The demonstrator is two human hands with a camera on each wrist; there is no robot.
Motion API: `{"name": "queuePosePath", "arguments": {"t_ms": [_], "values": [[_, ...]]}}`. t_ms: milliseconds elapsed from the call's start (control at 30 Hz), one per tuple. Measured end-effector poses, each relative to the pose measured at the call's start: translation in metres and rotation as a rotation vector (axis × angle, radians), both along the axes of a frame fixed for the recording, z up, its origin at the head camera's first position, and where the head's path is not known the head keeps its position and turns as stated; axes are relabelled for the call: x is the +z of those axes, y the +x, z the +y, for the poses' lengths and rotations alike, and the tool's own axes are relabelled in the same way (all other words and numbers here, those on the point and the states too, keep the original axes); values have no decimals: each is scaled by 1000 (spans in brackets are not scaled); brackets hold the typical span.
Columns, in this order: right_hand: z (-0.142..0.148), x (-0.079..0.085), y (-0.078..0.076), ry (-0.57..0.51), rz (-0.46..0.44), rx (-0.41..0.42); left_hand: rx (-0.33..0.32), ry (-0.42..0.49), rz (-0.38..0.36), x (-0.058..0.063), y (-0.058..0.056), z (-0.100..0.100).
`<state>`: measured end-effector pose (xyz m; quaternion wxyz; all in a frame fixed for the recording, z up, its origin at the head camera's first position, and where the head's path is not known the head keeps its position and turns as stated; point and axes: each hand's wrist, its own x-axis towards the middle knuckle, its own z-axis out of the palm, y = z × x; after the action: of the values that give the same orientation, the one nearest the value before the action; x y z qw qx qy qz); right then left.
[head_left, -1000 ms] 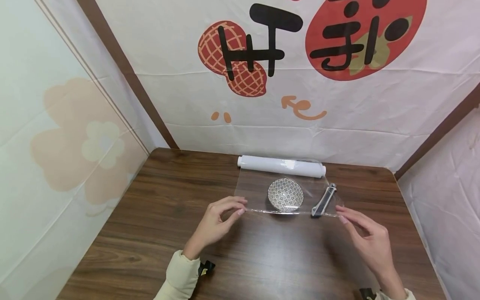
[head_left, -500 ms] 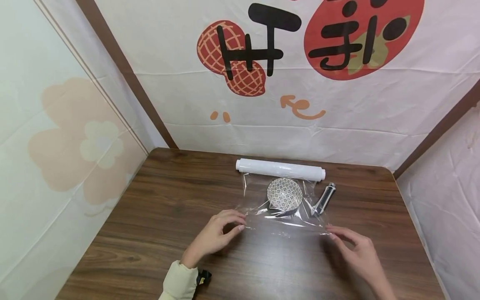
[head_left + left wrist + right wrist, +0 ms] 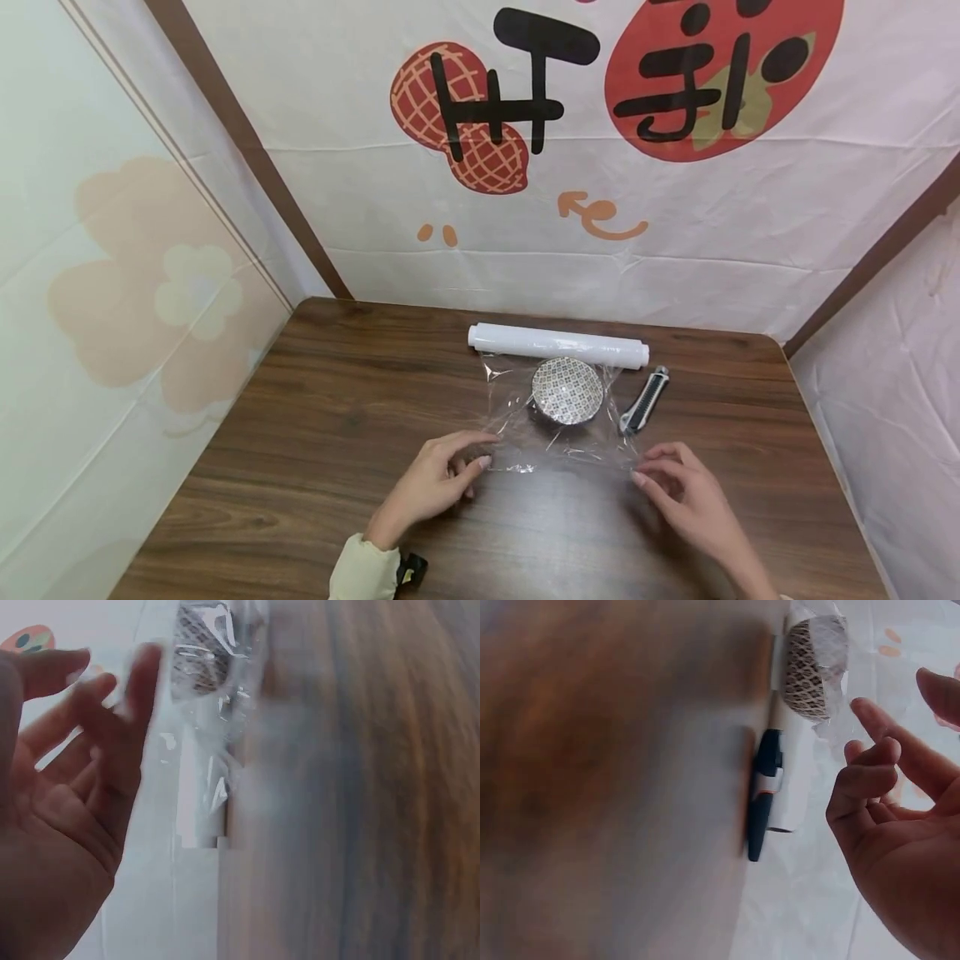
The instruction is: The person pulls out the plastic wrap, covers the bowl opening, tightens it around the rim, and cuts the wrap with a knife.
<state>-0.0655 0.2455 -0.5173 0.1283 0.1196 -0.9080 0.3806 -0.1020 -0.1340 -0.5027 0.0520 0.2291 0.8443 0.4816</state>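
A clear sheet of cling film (image 3: 513, 454) lies loosely over a small patterned bowl (image 3: 567, 392), wrinkled at the sides. Behind the bowl rests a white roll of cling film (image 3: 558, 344). Beside the film's front left corner is my left hand (image 3: 435, 479), its thumb and fingers parted; in the left wrist view nothing shows between them. My right hand (image 3: 690, 500) is at the front right corner, fingers loosely bent. The right wrist view shows its thumb and index finger apart, holding nothing. A utility knife (image 3: 643, 400) lies to the bowl's right.
The brown wooden table (image 3: 300, 467) extends left and right of these things. A white printed cloth (image 3: 360, 200) hangs behind its back edge, with more cloth at both sides. A black strap fitting (image 3: 412, 571) sits at my left wrist.
Both hands have come down and toward me, drawing the film's front edge forward and lowering it over the bowl. The right hand has moved left. Both hands have let go of the film.
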Motion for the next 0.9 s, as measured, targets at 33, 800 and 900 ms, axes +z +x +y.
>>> {"name": "queuePosePath", "arguments": {"t_ms": [33,800,900], "values": [[-1,3,0,-2,1,-15,10,15,26,1,0,1],[-57,48,-61,-10,-139,-3,143,47,8,22,-54,39],[-50,46,-66,24,-164,-93,128,18,5,20,-56,43]]}}
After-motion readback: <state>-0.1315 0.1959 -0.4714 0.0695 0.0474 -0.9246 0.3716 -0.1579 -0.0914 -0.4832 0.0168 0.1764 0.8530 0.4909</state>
